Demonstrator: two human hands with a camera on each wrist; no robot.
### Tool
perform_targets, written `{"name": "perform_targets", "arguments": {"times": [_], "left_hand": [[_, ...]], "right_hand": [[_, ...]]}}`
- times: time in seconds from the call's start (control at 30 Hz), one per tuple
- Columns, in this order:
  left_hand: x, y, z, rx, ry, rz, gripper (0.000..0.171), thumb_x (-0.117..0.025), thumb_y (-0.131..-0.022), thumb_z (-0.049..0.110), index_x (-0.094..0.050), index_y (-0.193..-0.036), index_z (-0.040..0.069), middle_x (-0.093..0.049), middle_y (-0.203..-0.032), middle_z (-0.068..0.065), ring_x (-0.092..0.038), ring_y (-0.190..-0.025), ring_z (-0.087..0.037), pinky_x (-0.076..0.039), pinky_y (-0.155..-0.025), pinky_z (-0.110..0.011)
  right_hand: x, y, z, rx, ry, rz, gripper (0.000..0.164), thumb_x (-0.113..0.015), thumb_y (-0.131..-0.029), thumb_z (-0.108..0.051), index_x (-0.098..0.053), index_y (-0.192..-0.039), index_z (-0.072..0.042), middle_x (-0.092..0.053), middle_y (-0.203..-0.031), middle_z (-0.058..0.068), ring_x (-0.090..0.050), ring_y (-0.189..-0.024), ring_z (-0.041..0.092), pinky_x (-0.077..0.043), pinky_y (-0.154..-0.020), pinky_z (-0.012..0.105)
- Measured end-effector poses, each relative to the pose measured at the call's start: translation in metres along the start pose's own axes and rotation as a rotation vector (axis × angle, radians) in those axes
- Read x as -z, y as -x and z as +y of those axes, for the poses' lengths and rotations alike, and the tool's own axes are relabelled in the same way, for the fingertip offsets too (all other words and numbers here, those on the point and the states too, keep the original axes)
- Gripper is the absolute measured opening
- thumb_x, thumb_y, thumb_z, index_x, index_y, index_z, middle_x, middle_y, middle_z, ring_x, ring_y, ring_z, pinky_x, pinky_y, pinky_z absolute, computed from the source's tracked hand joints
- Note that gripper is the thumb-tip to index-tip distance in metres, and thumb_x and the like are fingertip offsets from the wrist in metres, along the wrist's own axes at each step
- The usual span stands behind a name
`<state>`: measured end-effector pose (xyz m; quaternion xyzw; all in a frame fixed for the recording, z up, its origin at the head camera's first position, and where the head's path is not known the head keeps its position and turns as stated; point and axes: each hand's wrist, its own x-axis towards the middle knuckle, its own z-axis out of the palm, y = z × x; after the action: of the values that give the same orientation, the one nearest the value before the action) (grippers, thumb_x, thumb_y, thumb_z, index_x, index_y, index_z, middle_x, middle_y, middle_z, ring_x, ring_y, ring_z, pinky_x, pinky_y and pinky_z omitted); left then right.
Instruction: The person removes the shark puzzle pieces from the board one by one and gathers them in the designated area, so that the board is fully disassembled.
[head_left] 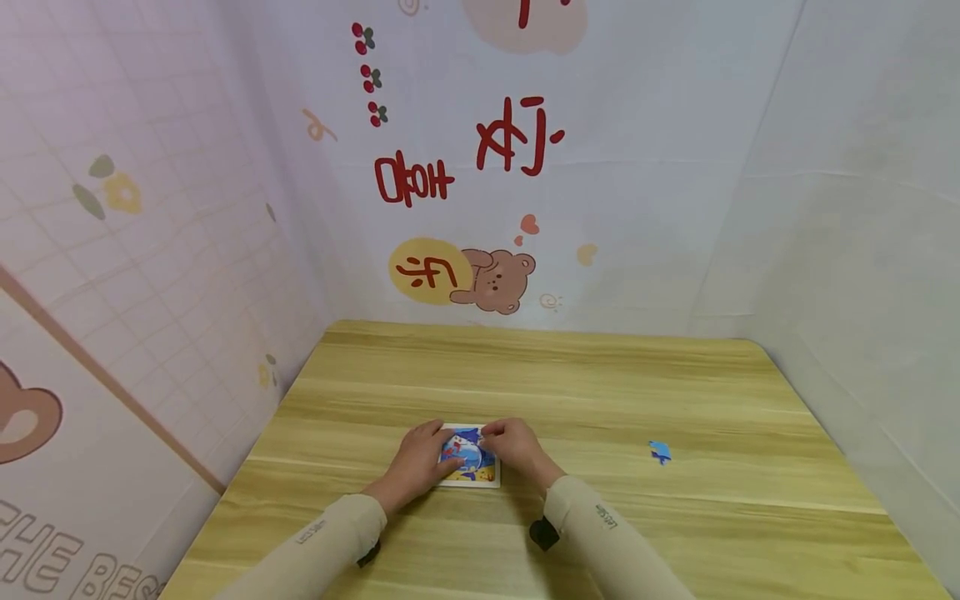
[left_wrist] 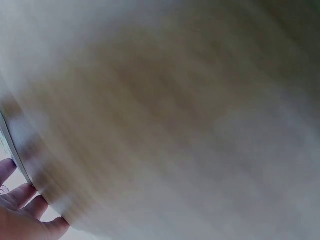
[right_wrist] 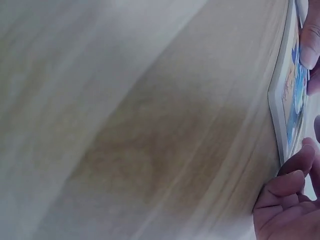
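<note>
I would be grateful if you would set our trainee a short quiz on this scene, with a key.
1. True or false: the left hand and the right hand are both at the puzzle.
2. In the head view, where on the table does the loose blue piece lie?
A) Left of the left hand
B) Right of the right hand
C) Between the hands
3. Fill in: beside the printed yellow circle, above the far edge of the table, is a cartoon ____.

Key: 1. True. 2. B. 3. Bear.
</note>
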<state>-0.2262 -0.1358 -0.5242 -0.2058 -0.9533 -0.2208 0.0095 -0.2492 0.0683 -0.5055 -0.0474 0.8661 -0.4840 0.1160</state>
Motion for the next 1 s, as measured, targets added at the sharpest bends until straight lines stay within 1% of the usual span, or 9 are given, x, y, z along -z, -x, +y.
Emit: {"name": "perform_targets", "arguments": {"times": [0.07,0.17,0.27,0.37,0.57,0.73,0.83,1.0], "left_hand": [[0.001,0.001,0.001,0.000,0.010,-0.002,0.053,-0.070,-0.093,0.035,-0.060,-0.132,0.000,-0.050,-0.139,-0.026,-0.044,-0.131,-0.044,-0.030,-0.110,-0.057],[0.002,0.001,0.002,-0.004,0.006,-0.003,0.052,-0.070,-0.093,0.034,-0.060,-0.131,0.000,-0.050,-0.139,-0.026,-0.044,-0.131,-0.044,-0.030,-0.110,-0.057],[0.001,0.002,0.001,-0.014,-0.001,0.006,0.052,-0.071,-0.093,0.033,-0.060,-0.131,-0.001,-0.051,-0.138,-0.027,-0.045,-0.130,-0.044,-0.031,-0.109,-0.057],[0.001,0.003,0.000,-0.019,-0.001,0.010,0.051,-0.071,-0.093,0.032,-0.060,-0.130,-0.001,-0.051,-0.138,-0.027,-0.045,-0.130,-0.044,-0.031,-0.109,-0.056],[-0.002,0.003,-0.002,-0.032,-0.011,0.020,0.050,-0.072,-0.092,0.032,-0.061,-0.128,-0.001,-0.051,-0.137,-0.027,-0.046,-0.129,-0.044,-0.032,-0.109,-0.056],[-0.004,0.002,-0.001,-0.021,-0.015,0.018,0.050,-0.072,-0.092,0.033,-0.061,-0.129,0.000,-0.051,-0.137,-0.026,-0.045,-0.130,-0.043,-0.032,-0.109,-0.056],[-0.004,0.003,0.000,-0.024,-0.010,0.021,0.050,-0.072,-0.092,0.033,-0.061,-0.128,-0.001,-0.051,-0.137,-0.027,-0.046,-0.129,-0.044,-0.032,-0.109,-0.056],[-0.002,0.004,-0.001,-0.022,-0.010,0.027,0.051,-0.072,-0.092,0.032,-0.061,-0.128,-0.001,-0.052,-0.136,-0.028,-0.046,-0.128,-0.044,-0.033,-0.108,-0.057]], "right_hand": [[-0.001,0.000,-0.001,-0.005,-0.045,0.011,0.019,-0.070,-0.089,-0.008,-0.073,-0.106,0.002,-0.070,-0.103,0.011,-0.063,-0.094,0.023,-0.052,-0.087,0.042],[-0.004,-0.002,-0.001,-0.019,-0.119,0.025,0.016,-0.070,-0.089,-0.005,-0.072,-0.103,0.003,-0.069,-0.093,0.009,-0.063,-0.080,0.019,-0.055,-0.074,0.035],[-0.007,-0.004,0.000,-0.037,-0.191,0.033,0.012,-0.070,-0.089,-0.002,-0.070,-0.100,0.003,-0.067,-0.085,0.006,-0.060,-0.066,0.015,-0.053,-0.062,0.028],[-0.010,-0.006,0.001,-0.016,-0.208,0.050,0.011,-0.070,-0.088,0.000,-0.068,-0.098,0.005,-0.066,-0.079,0.006,-0.059,-0.059,0.014,-0.052,-0.057,0.026],[-0.013,-0.006,0.002,-0.002,-0.212,0.061,0.014,-0.069,-0.088,0.001,-0.067,-0.101,0.006,-0.068,-0.078,0.006,-0.060,-0.058,0.014,-0.053,-0.057,0.027],[-0.012,-0.004,0.003,-0.014,-0.215,0.053,0.012,-0.068,-0.089,0.001,-0.070,-0.101,0.006,-0.068,-0.080,0.007,-0.061,-0.060,0.015,-0.053,-0.057,0.027],[-0.012,-0.003,0.004,-0.011,-0.220,0.051,0.011,-0.068,-0.090,0.002,-0.070,-0.100,0.006,-0.068,-0.080,0.008,-0.061,-0.060,0.016,-0.053,-0.057,0.027],[-0.009,-0.001,0.004,-0.010,-0.255,0.052,0.011,-0.066,-0.090,0.002,-0.070,-0.100,0.006,-0.067,-0.080,0.007,-0.060,-0.060,0.014,-0.050,-0.054,0.024]]}}
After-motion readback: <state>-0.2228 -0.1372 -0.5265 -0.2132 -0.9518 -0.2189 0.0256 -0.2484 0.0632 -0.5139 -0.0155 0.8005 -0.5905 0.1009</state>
